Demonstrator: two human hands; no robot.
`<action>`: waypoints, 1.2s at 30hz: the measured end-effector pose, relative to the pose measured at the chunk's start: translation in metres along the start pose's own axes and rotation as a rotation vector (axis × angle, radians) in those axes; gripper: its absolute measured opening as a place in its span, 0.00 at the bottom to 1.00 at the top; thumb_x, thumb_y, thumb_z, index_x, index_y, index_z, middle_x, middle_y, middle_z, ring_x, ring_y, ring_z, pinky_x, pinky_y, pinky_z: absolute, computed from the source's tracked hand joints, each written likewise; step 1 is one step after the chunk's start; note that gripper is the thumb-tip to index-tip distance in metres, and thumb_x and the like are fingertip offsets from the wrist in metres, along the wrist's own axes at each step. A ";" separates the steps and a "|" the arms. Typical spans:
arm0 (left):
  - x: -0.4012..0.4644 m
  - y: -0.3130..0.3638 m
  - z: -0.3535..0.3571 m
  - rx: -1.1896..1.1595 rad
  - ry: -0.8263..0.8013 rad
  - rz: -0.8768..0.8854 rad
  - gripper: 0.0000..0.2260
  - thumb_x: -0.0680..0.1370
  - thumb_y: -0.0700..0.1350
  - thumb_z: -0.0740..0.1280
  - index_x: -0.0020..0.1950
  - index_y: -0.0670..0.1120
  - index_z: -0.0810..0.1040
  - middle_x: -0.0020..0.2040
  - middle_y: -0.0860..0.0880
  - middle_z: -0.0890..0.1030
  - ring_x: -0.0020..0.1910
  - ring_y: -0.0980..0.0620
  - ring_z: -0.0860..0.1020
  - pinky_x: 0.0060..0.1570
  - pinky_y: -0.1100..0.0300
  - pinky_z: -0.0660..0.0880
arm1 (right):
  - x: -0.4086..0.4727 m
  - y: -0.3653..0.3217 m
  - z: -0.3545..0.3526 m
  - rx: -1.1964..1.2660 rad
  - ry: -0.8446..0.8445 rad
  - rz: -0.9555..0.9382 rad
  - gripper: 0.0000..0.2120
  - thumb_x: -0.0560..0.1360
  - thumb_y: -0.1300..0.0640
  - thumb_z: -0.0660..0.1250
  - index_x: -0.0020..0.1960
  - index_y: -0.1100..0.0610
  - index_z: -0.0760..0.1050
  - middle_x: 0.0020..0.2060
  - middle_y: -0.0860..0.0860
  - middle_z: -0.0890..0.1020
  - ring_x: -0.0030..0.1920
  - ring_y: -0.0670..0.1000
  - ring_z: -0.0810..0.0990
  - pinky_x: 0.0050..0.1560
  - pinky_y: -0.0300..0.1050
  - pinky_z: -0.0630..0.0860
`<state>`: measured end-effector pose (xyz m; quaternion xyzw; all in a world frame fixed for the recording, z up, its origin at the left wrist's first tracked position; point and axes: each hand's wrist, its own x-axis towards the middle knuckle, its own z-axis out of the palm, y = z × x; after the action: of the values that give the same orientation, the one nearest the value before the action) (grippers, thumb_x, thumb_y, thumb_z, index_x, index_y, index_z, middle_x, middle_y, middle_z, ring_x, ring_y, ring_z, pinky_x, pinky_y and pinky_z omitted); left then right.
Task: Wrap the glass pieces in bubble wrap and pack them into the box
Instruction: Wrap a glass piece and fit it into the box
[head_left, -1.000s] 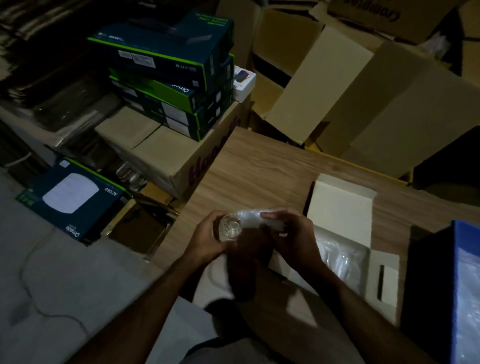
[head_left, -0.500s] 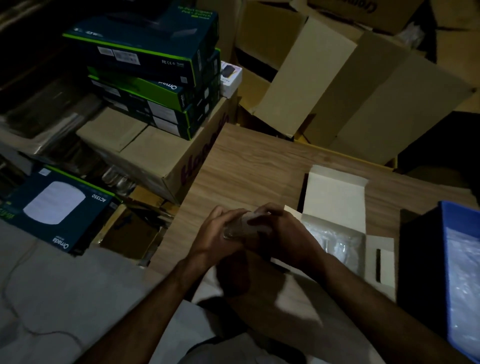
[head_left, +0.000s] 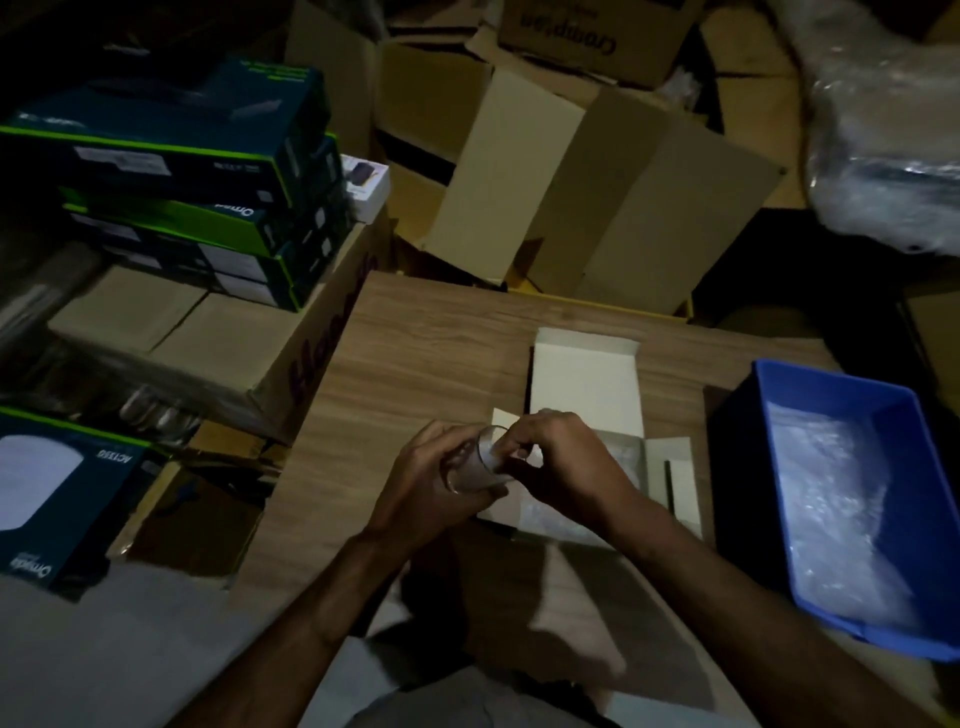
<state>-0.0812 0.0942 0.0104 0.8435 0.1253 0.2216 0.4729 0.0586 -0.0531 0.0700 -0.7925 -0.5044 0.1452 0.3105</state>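
Note:
A small clear glass (head_left: 475, 460) is held over the wooden table (head_left: 415, 343). My left hand (head_left: 426, 480) grips its body from the left. At the glass's rim my right hand (head_left: 558, 462) pinches with curled fingers; whether bubble wrap lies under them is hard to tell in the dim light. Just behind and under my hands lies a small white box (head_left: 584, 384) with its lid flipped back, and bubble wrap (head_left: 626, 460) shows inside it.
A blue plastic bin (head_left: 831, 395) with bubble wrap (head_left: 836, 509) in it stands at the table's right. Stacked dark green product boxes (head_left: 171, 171) sit on a cardboard carton (head_left: 171, 332) to the left. Open cartons (head_left: 571, 192) crowd the far side, with a bubble-wrap bundle (head_left: 883, 150) at top right.
The view has shifted, bringing the blue bin into sight. My hands have closed in on the glass and turned it; its open rim now faces up and right.

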 end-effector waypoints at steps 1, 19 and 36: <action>0.001 0.003 0.005 -0.008 -0.002 0.006 0.32 0.65 0.47 0.84 0.67 0.50 0.80 0.57 0.54 0.80 0.56 0.56 0.81 0.49 0.64 0.80 | -0.002 0.002 -0.004 0.000 -0.017 -0.004 0.07 0.70 0.60 0.77 0.42 0.48 0.85 0.41 0.44 0.86 0.42 0.45 0.80 0.43 0.44 0.77; 0.032 0.026 0.088 0.017 -0.334 -0.021 0.25 0.67 0.44 0.82 0.63 0.52 0.82 0.61 0.58 0.82 0.56 0.61 0.81 0.47 0.60 0.82 | -0.080 0.079 -0.016 0.444 0.219 0.571 0.03 0.76 0.66 0.69 0.46 0.61 0.81 0.39 0.57 0.85 0.39 0.58 0.85 0.42 0.60 0.82; 0.031 0.011 0.128 0.544 -0.477 -0.015 0.18 0.72 0.40 0.75 0.60 0.43 0.77 0.58 0.46 0.79 0.54 0.46 0.78 0.51 0.49 0.76 | -0.094 0.124 0.045 0.161 0.123 0.570 0.06 0.72 0.59 0.78 0.48 0.54 0.84 0.42 0.46 0.86 0.38 0.37 0.82 0.44 0.38 0.82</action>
<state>0.0086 0.0071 -0.0307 0.9655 0.0718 -0.0264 0.2489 0.0796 -0.1577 -0.0512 -0.8823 -0.2288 0.2178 0.3489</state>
